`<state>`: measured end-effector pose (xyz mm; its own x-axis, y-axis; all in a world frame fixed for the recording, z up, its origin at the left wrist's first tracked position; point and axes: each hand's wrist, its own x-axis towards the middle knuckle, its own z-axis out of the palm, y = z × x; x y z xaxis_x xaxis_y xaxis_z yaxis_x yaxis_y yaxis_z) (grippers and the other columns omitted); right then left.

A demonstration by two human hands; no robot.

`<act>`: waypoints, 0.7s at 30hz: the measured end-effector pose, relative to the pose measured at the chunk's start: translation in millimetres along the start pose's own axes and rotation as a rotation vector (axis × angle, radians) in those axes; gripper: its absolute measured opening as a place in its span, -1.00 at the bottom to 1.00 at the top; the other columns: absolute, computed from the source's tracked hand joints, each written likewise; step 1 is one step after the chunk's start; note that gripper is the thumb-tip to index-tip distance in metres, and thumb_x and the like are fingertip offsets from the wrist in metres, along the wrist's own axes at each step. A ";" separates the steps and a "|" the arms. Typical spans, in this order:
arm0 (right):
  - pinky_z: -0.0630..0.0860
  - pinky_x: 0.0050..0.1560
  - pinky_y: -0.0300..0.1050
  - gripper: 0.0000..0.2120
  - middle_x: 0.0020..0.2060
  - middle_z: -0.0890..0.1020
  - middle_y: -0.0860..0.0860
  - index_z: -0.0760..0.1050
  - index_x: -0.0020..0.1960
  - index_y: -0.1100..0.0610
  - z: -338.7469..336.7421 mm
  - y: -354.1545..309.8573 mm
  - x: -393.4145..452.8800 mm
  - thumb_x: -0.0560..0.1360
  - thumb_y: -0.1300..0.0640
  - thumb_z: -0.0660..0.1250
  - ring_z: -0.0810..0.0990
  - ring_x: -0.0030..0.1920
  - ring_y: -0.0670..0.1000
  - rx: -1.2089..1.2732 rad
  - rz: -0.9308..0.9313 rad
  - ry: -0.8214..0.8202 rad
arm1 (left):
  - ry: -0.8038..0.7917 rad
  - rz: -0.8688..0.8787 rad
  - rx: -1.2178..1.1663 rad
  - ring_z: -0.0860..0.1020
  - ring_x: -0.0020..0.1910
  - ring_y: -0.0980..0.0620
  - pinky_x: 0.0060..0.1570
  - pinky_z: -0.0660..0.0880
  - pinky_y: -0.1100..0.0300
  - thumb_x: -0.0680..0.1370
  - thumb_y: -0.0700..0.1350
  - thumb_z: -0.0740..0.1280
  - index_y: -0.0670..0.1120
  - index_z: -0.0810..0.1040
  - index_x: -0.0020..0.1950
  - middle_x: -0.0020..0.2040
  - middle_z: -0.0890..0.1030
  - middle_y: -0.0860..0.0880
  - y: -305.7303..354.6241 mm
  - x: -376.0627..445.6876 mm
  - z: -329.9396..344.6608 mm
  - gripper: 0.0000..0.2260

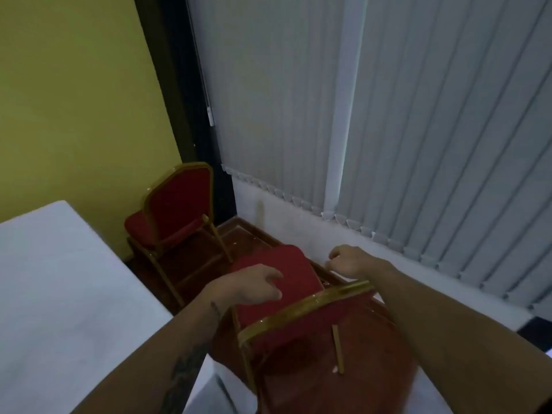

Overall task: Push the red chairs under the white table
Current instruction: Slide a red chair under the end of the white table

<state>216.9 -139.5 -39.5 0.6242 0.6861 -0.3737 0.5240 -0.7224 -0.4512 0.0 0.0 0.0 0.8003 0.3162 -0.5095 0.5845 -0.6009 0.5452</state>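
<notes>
While both hands hover empty | left hand (254,285) loosely open over near red chair (286,282) seat | right hand (349,261) half-curled, holding nothing | far red chair (176,210) beside white table (59,279) — neither tucked under

We see a near chair (277,282) with a red seat and a gold frame. The far chair (176,210) is red and gold too. The table (59,279) on the left is white. The wall (74,100) is yellow, the blinds (418,130) are grey with long stripes, and the floor (248,237) is brown.
</notes>
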 end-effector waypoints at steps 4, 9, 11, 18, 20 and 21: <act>0.41 0.21 0.04 -0.64 0.19 0.61 0.04 0.58 0.26 0.03 11.5 23.4 -4.2 0.57 -0.13 0.28 0.54 0.16 0.08 -0.043 0.094 -0.071 | -0.127 -0.088 0.122 0.41 0.41 -0.06 0.39 0.36 0.05 0.53 0.02 0.41 0.01 0.24 0.58 0.48 0.40 -0.03 2.4 23.3 21.1 -0.34; 0.31 0.22 0.18 -0.62 0.10 0.58 0.03 0.66 0.05 -0.08 38.7 32.9 -8.5 0.41 -0.11 0.14 0.45 0.21 0.17 0.034 0.176 0.062 | -0.140 -0.072 0.124 0.51 0.14 0.00 0.11 0.51 0.14 0.48 -0.16 0.42 0.11 0.37 0.47 0.25 0.52 -0.01 -14.5 42.3 57.7 -0.42; 0.28 0.33 0.22 -0.62 0.21 0.49 0.05 0.62 0.17 -0.13 45.6 31.9 -8.2 0.45 -0.08 0.16 0.34 0.34 0.20 0.083 0.203 0.128 | -0.093 -0.020 0.077 0.54 0.02 0.06 -0.06 0.51 0.23 0.49 -0.23 0.35 0.15 0.39 0.44 0.13 0.56 0.02 -25.3 47.8 66.9 -0.44; 0.39 0.33 0.18 -0.05 0.52 0.18 0.26 -0.13 0.65 0.04 71.3 31.2 -4.8 0.44 -0.04 0.34 0.24 0.48 0.33 0.712 0.580 0.363 | -0.103 0.020 0.048 0.61 0.02 -0.01 -0.01 0.55 0.17 0.42 -0.17 0.30 0.18 0.47 0.39 0.10 0.63 -0.01 -40.8 59.9 67.5 -0.45; 0.52 0.23 0.17 0.00 0.44 0.37 0.29 -0.20 0.63 0.11 77.2 27.3 -2.7 0.41 0.00 0.35 0.45 0.34 0.32 0.921 0.659 0.440 | -0.117 0.016 0.169 0.61 0.03 -0.06 0.02 0.56 0.11 0.39 -0.12 0.30 0.10 0.54 0.27 0.08 0.63 -0.05 -38.7 62.5 63.2 -0.56; 0.54 0.18 0.13 -0.06 0.39 0.44 0.27 -0.15 0.61 0.17 80.6 26.4 -0.1 0.43 0.03 0.34 0.51 0.28 0.30 0.981 0.668 0.488 | -0.114 0.002 0.257 0.61 0.06 -0.09 0.04 0.56 0.08 0.40 -0.10 0.30 0.03 0.56 0.25 0.10 0.61 -0.07 -36.5 62.6 61.0 -0.59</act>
<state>184.0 -151.8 -116.8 0.8551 -0.0360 -0.5172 -0.4857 -0.4044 -0.7750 20.6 -3.0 -92.4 0.7729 0.2386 -0.5879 0.5179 -0.7726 0.3673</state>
